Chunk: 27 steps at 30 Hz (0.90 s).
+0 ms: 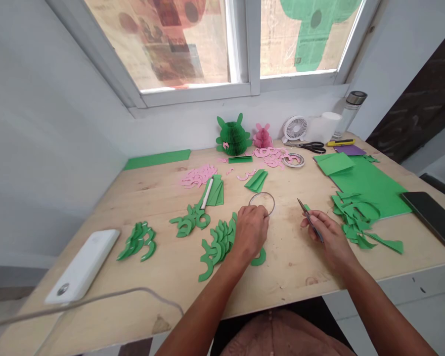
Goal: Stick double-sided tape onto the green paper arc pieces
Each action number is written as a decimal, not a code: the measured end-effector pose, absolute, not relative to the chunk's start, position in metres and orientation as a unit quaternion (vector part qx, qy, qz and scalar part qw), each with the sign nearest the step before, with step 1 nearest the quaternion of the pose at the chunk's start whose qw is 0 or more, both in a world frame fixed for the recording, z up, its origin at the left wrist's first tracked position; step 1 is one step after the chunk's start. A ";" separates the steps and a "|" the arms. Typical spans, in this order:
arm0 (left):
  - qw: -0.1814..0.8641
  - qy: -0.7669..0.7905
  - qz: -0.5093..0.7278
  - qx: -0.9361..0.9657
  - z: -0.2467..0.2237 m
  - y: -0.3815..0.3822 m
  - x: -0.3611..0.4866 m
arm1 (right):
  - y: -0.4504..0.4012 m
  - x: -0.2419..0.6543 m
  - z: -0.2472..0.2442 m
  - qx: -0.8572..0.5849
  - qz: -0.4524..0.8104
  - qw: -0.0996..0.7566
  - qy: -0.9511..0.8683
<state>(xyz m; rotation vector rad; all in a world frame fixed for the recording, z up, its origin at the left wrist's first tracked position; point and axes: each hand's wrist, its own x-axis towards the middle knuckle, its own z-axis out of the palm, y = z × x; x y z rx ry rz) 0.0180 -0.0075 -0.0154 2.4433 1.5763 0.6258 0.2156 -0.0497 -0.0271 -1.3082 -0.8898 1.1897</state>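
My left hand (pixel 250 228) is closed at the near edge of a thin ring of tape (pixel 261 194), its fingertips pressed together on the ring's rim. Green curved paper pieces (pixel 217 242) lie beside and partly under that hand, and another green piece (pixel 259 258) shows just below it. To the right, my right hand (pixel 328 235) holds a pair of slim metal tweezers (pixel 310 221) pointing up and left. A small bit of green paper (pixel 307 208) shows by the tweezers, near the fingertips.
More green pieces (pixel 139 241) and a white power bank (pixel 83 267) with a cable are left. Behind stand green (pixel 233 138) and pink (pixel 262 136) paper figures, a fan (pixel 295 128) and black scissors (pixel 313 147). Green sheets (pixel 374 185), scraps (pixel 356 217) and a phone (pixel 432 217) lie right.
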 end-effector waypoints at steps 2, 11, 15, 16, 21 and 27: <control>0.156 0.525 0.275 0.790 -0.006 -0.014 0.014 | -0.050 0.210 -0.023 -0.549 0.496 0.555 -0.381; 0.417 0.461 0.393 0.677 0.020 -0.049 0.011 | -0.044 0.174 0.015 -0.549 0.444 0.550 -0.446; 0.421 0.461 0.385 0.679 0.020 -0.053 0.009 | -0.043 0.166 0.023 -0.534 0.448 0.524 -0.490; 0.420 0.462 0.384 0.680 0.019 -0.054 0.009 | -0.044 0.165 0.025 -0.532 0.447 0.518 -0.500; 0.412 0.476 0.397 0.668 0.017 -0.058 0.009 | -0.050 0.163 0.032 -0.534 0.419 0.499 -0.539; 0.432 0.448 0.416 0.663 0.019 -0.060 0.010 | -0.060 0.160 0.041 -0.541 0.397 0.478 -0.567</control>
